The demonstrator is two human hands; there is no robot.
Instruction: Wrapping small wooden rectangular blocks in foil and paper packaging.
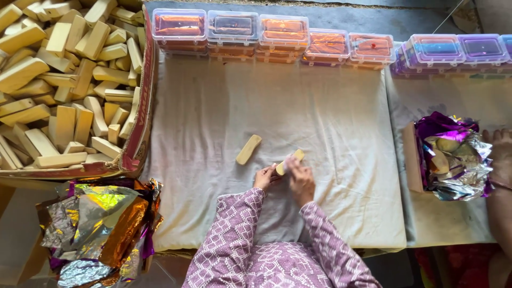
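The left hand (265, 176) pinches the near end of a pale bar (289, 161), fingers closed on it, while the right hand (301, 181) curls over its middle with what looks like a thin clear film under the fingertips. A second bar (248, 149) lies on the white cloth (330, 117), just beyond the left fingers. To wrap well, the person likely needs the bar held steady at its end and the film pulled taut and smooth. A cardboard box (140, 133) of bars sits well left.
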